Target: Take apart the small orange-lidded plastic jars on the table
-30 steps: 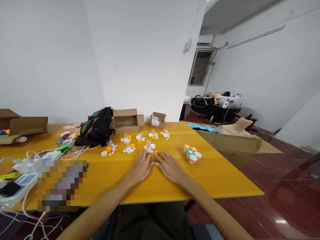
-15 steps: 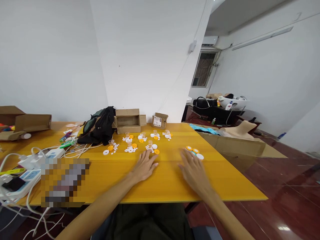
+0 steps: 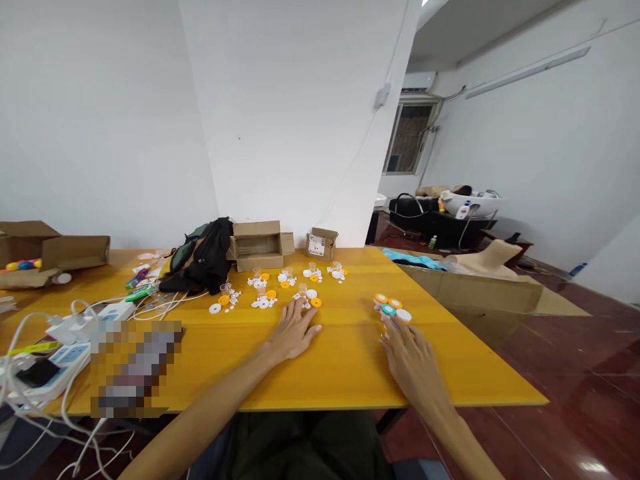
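Note:
My left hand [image 3: 295, 331] rests on the yellow table, palm down, fingers spread and holding nothing. Its fingertips are right by a small clear cup [image 3: 303, 289], a white disc [image 3: 311, 294] and an orange disc [image 3: 316, 303], with tiny white pieces among them. More such clusters of clear cups, discs and white bits lie beyond. My right hand [image 3: 413, 357] is farther right with fingers stretched forward. Its fingertips reach a group of round lidded pieces: a teal one [image 3: 389, 310], a white one [image 3: 403, 315] and orange ones [image 3: 395, 303]. Something small beside the thumb is blurred.
An open cardboard box [image 3: 257, 259] and a smaller carton [image 3: 321, 248] stand against the wall beside a black bag [image 3: 207, 257]. Power strips [image 3: 70, 357] with white cables spread over the left side. A large carton [image 3: 470, 293] adjoins the table's right edge.
My right hand has shifted right and nearer to me, uncovering the teal lidded piece. My left hand stays beside its cluster. The view has moved slightly.

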The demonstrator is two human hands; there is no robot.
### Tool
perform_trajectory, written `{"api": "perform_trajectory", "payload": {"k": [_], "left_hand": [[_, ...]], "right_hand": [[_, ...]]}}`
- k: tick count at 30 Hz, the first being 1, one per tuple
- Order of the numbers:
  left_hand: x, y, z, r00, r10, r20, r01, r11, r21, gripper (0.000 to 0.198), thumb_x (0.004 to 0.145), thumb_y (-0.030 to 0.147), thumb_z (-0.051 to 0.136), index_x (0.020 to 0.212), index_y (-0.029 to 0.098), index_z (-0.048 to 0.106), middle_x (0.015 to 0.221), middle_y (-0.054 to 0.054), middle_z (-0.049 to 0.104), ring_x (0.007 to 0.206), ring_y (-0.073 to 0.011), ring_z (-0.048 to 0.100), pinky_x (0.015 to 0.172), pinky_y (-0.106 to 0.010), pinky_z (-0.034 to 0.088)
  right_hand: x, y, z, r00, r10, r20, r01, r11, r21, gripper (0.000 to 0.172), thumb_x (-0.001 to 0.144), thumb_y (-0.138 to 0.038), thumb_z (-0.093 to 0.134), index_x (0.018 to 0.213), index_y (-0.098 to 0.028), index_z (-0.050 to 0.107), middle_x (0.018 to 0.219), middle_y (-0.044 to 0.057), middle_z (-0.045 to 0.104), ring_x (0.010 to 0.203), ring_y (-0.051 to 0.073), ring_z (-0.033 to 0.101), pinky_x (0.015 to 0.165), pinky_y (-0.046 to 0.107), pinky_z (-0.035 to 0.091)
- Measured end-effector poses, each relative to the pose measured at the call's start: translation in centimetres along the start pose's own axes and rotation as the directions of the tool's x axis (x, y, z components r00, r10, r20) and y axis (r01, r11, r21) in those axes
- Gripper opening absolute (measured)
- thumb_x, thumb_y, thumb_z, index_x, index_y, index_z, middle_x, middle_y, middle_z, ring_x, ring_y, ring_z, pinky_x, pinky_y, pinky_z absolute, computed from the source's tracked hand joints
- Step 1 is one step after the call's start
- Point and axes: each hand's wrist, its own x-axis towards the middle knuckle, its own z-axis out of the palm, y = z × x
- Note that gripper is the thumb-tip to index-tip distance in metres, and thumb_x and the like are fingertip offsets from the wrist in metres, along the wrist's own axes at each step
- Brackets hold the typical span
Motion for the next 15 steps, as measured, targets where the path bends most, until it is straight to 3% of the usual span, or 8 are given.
{"api": "perform_trajectory", "payload": {"k": [4, 8, 12, 15], "left_hand": [[-0.3, 0.8, -0.8, 0.995, 0.094, -0.027, -0.095, 0.994, -0.062, 0.041, 0.100, 0.043, 0.036, 0.134, 0.025, 0.051, 0.134, -0.013, 0.050, 0.125, -0.0307, 0.047, 0.105, -0.052, 0.039], [-0.7, 1.5, -1.8, 0.984, 0.178, -0.029, -0.179, 0.946, -0.270, 0.042, 0.097, 0.044, 0.046, 0.135, 0.026, 0.048, 0.127, -0.010, 0.056, 0.113, -0.0252, 0.056, 0.101, -0.041, 0.045], [-0.7, 1.6, -2.2, 0.995, 0.095, 0.004, -0.086, 0.913, -0.398, 0.032, 0.092, 0.039, 0.055, 0.121, 0.024, 0.057, 0.112, -0.007, 0.064, 0.099, -0.0224, 0.061, 0.091, -0.035, 0.049], [-0.4, 1.1, -2.4, 0.999, -0.019, -0.031, 0.003, 0.888, -0.459, 0.022, 0.091, 0.036, 0.055, 0.105, 0.022, 0.064, 0.098, -0.005, 0.067, 0.091, -0.0216, 0.061, 0.086, -0.034, 0.049]], "right_hand": [[0.0, -1.6, 0.0, 0.999, 0.020, 0.030, -0.026, 0.976, 0.215, 0.032, 0.095, -0.026, 0.042, 0.126, -0.026, 0.051, 0.120, 0.013, 0.063, 0.105, 0.030, 0.062, 0.091, 0.047, 0.050], [1.2, -5.7, 0.9, 0.988, 0.030, 0.149, -0.107, 0.839, 0.534, 0.028, 0.092, -0.028, 0.047, 0.120, -0.025, 0.050, 0.109, 0.010, 0.065, 0.097, 0.026, 0.065, 0.084, 0.042, 0.055], [4.3, -9.9, 2.1, 0.949, 0.000, 0.315, -0.236, 0.662, 0.711, 0.031, 0.085, -0.020, 0.051, 0.115, -0.025, 0.051, 0.112, 0.008, 0.065, 0.104, 0.025, 0.063, 0.090, 0.042, 0.053], [6.6, -11.5, 2.9, 0.925, -0.052, 0.377, -0.292, 0.538, 0.791, 0.033, 0.077, -0.014, 0.051, 0.108, -0.025, 0.052, 0.107, 0.005, 0.066, 0.101, 0.022, 0.064, 0.091, 0.040, 0.052]]}}
